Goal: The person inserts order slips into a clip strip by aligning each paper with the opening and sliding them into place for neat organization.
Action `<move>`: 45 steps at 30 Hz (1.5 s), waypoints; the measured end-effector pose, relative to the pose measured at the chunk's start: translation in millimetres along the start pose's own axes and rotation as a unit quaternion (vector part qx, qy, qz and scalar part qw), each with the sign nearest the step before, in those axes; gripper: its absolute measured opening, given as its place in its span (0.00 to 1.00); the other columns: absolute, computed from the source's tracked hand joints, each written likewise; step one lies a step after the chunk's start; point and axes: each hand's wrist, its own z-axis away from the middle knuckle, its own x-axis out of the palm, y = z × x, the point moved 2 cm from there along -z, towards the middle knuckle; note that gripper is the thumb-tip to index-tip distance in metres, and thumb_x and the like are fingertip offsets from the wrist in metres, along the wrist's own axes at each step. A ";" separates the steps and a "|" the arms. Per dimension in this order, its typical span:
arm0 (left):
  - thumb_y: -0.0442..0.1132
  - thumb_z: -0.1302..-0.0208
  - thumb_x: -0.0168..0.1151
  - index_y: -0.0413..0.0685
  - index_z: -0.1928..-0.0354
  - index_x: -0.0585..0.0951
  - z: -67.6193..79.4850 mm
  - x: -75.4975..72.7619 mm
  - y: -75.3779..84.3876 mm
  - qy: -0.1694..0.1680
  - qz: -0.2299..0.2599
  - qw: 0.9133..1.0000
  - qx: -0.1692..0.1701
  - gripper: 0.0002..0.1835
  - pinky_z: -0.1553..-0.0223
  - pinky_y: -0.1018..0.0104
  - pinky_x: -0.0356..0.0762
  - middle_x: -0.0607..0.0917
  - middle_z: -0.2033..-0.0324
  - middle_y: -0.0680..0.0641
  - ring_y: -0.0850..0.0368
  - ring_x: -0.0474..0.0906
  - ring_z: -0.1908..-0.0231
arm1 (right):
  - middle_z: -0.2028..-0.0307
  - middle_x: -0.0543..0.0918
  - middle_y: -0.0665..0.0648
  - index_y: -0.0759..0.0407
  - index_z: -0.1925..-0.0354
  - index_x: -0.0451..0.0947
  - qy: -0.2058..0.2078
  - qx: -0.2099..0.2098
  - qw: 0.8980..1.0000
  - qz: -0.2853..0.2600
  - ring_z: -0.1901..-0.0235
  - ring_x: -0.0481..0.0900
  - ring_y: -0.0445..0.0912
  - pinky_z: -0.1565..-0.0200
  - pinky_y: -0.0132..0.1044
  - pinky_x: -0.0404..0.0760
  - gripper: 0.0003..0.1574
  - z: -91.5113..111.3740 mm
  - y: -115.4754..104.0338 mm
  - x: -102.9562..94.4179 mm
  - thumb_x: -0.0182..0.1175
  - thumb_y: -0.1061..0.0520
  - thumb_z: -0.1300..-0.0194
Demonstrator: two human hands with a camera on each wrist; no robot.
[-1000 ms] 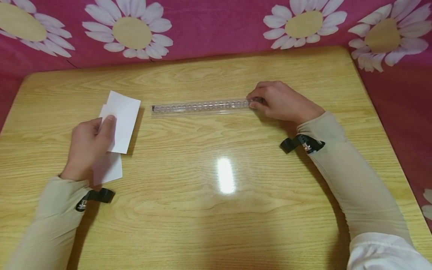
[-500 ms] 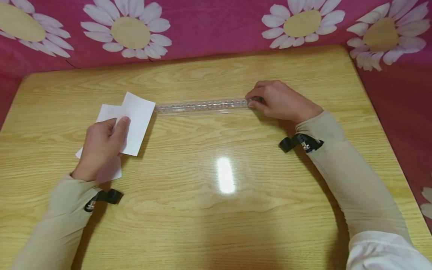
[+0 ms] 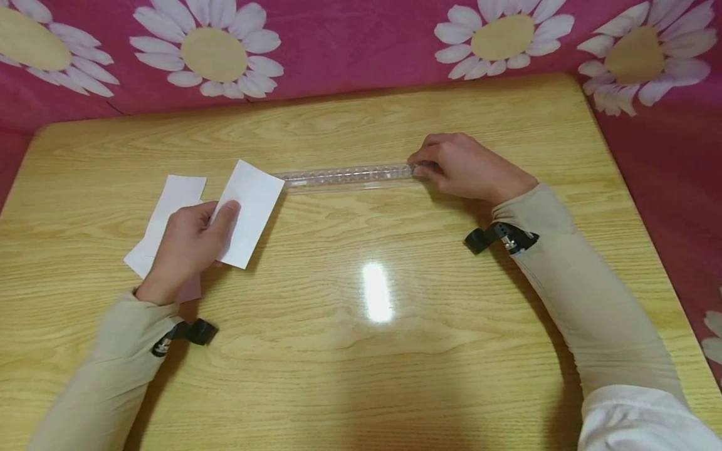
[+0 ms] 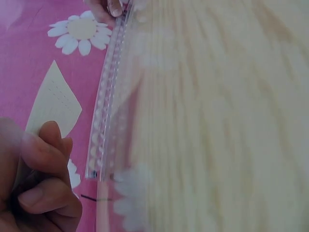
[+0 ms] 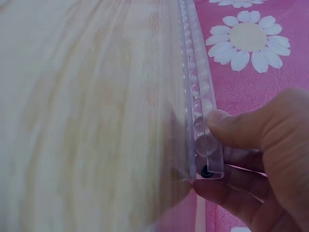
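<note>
My left hand pinches a white card between thumb and fingers, tilted above the table. In the left wrist view a faint dashed line shows on the card. The card's right corner overlaps the left end of a long clear plastic channel in the head view. A row of clear balls lies along this channel, with a dark round piece at its end. My right hand grips the channel's right end, thumb on one side and fingers on the other.
More white cards lie overlapping on the wooden table, partly hidden under my left hand and forearm. A pink cloth with daisies hangs behind the table's far edge. Both wrists carry black straps.
My left hand has moved right with its card, toward the channel's left end, uncovering more of the cards on the table. The right hand stays at the channel's right end.
</note>
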 end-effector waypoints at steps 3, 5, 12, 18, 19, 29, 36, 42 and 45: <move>0.60 0.22 0.49 0.45 0.79 0.73 1.0 4.2 5.5 -0.004 0.005 1.000 0.004 0.31 0.79 0.66 0.65 0.70 0.89 0.57 0.60 0.68 0.82 | 0.55 0.88 0.64 0.65 0.46 0.86 0.003 -0.003 1.000 0.001 0.58 0.85 0.53 0.51 0.51 0.85 0.15 0.0 -0.6 -0.8 0.61 0.61 0.26; 0.61 0.22 0.50 0.45 0.79 0.72 1.7 7.2 9.6 -0.013 0.018 1.000 -0.001 0.31 0.80 0.65 0.64 0.70 0.89 0.56 0.60 0.68 0.83 | 0.56 0.88 0.64 0.65 0.46 0.86 0.006 -0.006 1.000 0.003 0.59 0.85 0.53 0.52 0.51 0.85 0.15 0.4 -0.8 -1.5 0.62 0.60 0.26; 0.61 0.22 0.50 0.44 0.74 0.79 3.5 19.6 22.1 -0.053 0.042 0.998 0.001 0.30 0.82 0.65 0.70 0.74 0.89 0.56 0.59 0.71 0.87 | 0.58 0.89 0.63 0.64 0.47 0.87 0.015 -0.019 1.000 0.005 0.62 0.85 0.51 0.54 0.50 0.85 0.14 1.8 0.0 -2.8 0.63 0.60 0.27; 0.60 0.22 0.50 0.43 0.68 0.83 4.9 31.7 30.7 -0.094 0.061 0.994 -0.001 0.29 0.81 0.65 0.73 0.76 0.89 0.55 0.60 0.73 0.86 | 0.59 0.90 0.63 0.64 0.48 0.88 0.022 -0.024 0.999 0.006 0.61 0.87 0.53 0.54 0.51 0.87 0.13 2.2 0.9 -3.1 0.64 0.60 0.28; 0.60 0.22 0.50 0.43 0.67 0.83 4.9 33.9 32.3 -0.100 0.068 0.993 -0.003 0.29 0.81 0.65 0.73 0.76 0.89 0.55 0.60 0.73 0.87 | 0.59 0.90 0.63 0.64 0.49 0.88 0.023 -0.025 0.999 0.006 0.61 0.87 0.53 0.54 0.51 0.87 0.13 2.4 1.2 -3.1 0.64 0.61 0.28; 0.58 0.21 0.51 0.43 0.61 0.84 3.9 54.4 46.5 -0.147 0.106 0.983 -0.007 0.25 0.83 0.63 0.73 0.78 0.86 0.52 0.57 0.73 0.87 | 0.59 0.91 0.62 0.63 0.48 0.88 0.026 -0.038 0.999 0.006 0.61 0.88 0.52 0.53 0.50 0.87 0.14 2.4 2.8 -2.4 0.66 0.59 0.29; 0.55 0.20 0.50 0.45 0.57 0.84 2.4 66.2 52.8 -0.163 0.130 0.978 -0.010 0.23 0.84 0.63 0.74 0.80 0.84 0.51 0.57 0.73 0.88 | 0.58 0.91 0.62 0.63 0.49 0.88 0.024 -0.037 0.999 -0.001 0.60 0.88 0.53 0.52 0.50 0.87 0.14 -2.3 -0.6 -3.2 0.66 0.58 0.29; 0.54 0.20 0.50 0.46 0.57 0.84 0.3 77.1 65.0 -0.184 0.150 0.971 0.003 0.21 0.83 0.64 0.74 0.79 0.85 0.51 0.58 0.73 0.87 | 0.58 0.91 0.62 0.62 0.50 0.89 0.025 -0.027 0.999 -0.005 0.60 0.88 0.52 0.53 0.49 0.87 0.13 -1.4 0.4 -2.6 0.67 0.57 0.29; 0.54 0.19 0.49 0.48 0.56 0.85 -1.7 81.8 72.0 -0.191 0.150 0.970 0.015 0.21 0.81 0.63 0.76 0.81 0.83 0.51 0.57 0.74 0.87 | 0.59 0.91 0.61 0.61 0.49 0.89 0.025 -0.020 0.999 -0.004 0.61 0.87 0.52 0.54 0.48 0.86 0.14 -0.2 1.5 -3.0 0.67 0.57 0.30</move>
